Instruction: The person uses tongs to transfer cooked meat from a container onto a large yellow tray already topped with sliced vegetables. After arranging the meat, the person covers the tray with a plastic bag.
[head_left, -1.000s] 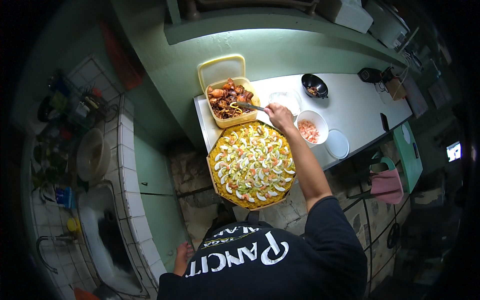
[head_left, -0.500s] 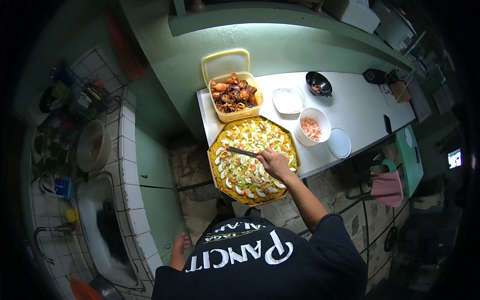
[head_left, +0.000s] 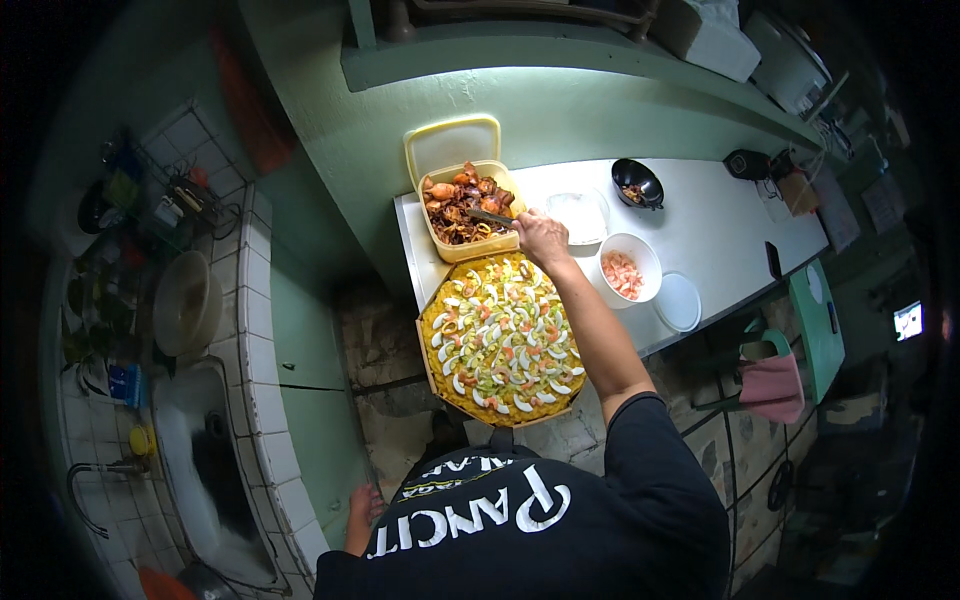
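My right hand [head_left: 543,238] is closed around slim dark tongs [head_left: 489,217]. Their tips reach into a yellow plastic tub [head_left: 463,250] filled with reddish-brown cooked pieces [head_left: 462,194] that look like squid. Below the tub lies a large octagonal tray [head_left: 432,375] of yellow noodles [head_left: 447,395], topped with egg slices, shrimp and shredded greens; my right forearm passes over its right edge. My left hand [head_left: 367,503] hangs low beside my body, empty, with its fingers loosely apart near the green cabinet.
On the white table [head_left: 715,215] are a white square container [head_left: 577,218], a white bucket [head_left: 630,270] of pink shrimp, a round lid [head_left: 678,303] and a black bowl [head_left: 637,183]. The tub's lid [head_left: 453,146] leans on the wall. A sink [head_left: 205,460] stands left.
My right hand has moved up and away from over the noodle tray, taking the tongs into the tub. My left hand stays low, its fingers slightly more curled.
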